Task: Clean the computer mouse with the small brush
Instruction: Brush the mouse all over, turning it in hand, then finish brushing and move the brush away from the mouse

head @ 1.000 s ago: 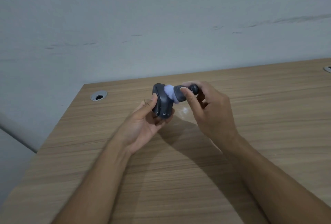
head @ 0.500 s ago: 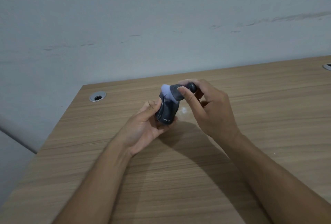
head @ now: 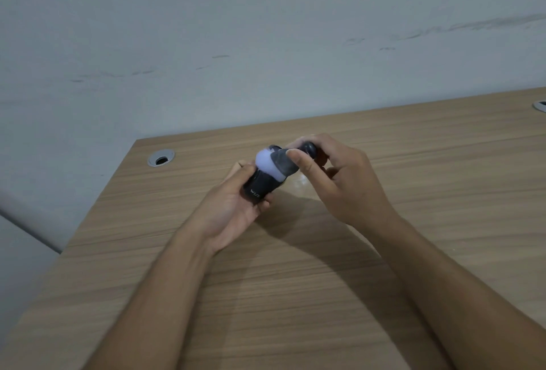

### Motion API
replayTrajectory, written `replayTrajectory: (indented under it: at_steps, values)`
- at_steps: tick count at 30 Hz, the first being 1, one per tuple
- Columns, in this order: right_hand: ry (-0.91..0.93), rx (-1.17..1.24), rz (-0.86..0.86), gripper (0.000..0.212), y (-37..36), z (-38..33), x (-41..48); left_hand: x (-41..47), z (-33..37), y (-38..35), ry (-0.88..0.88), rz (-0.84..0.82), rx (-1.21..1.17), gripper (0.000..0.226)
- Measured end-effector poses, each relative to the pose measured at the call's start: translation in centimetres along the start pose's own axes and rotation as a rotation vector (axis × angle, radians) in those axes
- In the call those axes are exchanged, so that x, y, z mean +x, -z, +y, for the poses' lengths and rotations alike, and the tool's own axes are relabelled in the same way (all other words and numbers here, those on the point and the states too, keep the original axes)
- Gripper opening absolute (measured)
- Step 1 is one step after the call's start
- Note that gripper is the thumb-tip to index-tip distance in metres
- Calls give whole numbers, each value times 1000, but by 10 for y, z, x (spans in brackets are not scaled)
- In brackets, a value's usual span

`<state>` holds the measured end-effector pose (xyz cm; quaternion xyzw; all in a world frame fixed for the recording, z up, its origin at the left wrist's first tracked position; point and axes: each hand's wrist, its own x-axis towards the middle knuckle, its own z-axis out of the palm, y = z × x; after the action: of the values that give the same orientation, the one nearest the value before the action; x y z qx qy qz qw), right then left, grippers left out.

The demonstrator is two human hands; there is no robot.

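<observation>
Above the surface point(head: 384, 251), left hand point(head: 233, 210) grips mouse point(head: 260, 188); right hand point(head: 339, 180) fingers pinch brush point(head: 274, 162), mid-scrub; next, sweep another face.

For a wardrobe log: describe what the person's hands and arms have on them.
Nothing is worn. The left hand and right hand are bare, with no gloves, rings or watch visible. Both forearms are uncovered as far as the picture's lower edge; no sleeves show.

Brush point(head: 273, 162) on mouse point(head: 260, 186) — above desk point(head: 413, 177)
</observation>
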<state>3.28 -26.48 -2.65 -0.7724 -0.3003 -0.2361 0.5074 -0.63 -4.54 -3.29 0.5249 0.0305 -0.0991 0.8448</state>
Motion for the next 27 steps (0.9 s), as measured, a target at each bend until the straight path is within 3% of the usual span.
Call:
replayTrajectory:
  at_steps: [6, 13, 19, 24, 27]
  values:
    - [-89, -105, 131, 10, 3, 9, 1, 0, 2, 2, 55, 36, 73, 58]
    - [69, -76, -54, 9, -3, 3, -4, 0, 0, 1, 131, 119, 154, 51]
    - [-96, -156, 86, 11, -1, 18, -5, 5, 0, 4, 144, 237, 247, 51]
    - [-153, -165, 61, 12, -9, 21, -8, 1, 6, 4, 110, 310, 367, 68]
    - [-130, -173, 26, 10, -12, 22, -11, 0, 10, 6, 69, 367, 588, 85]
